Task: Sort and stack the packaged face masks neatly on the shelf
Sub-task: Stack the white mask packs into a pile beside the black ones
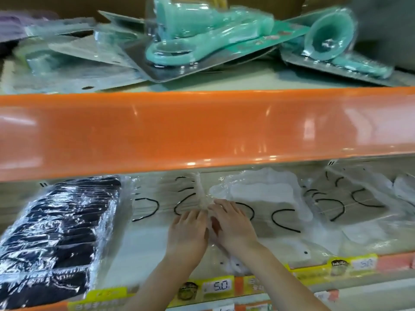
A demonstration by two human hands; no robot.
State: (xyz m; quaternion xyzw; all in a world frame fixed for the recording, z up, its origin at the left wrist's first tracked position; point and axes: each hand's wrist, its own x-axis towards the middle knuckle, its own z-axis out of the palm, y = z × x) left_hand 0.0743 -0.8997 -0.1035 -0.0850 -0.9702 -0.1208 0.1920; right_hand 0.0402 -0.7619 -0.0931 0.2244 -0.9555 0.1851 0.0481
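Under the orange shelf edge (202, 131), left hand (187, 234) and right hand (233, 225) press flat, fingers spread, on clear-wrapped white mask packs (155, 221); square their edges evenly.

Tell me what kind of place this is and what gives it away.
Most likely a retail shop aisle. Price tags line the yellow shelf-edge strip, packaged face masks lie in rows on the lower shelf, and blister-packed teal goods are piled above the orange shelf front.
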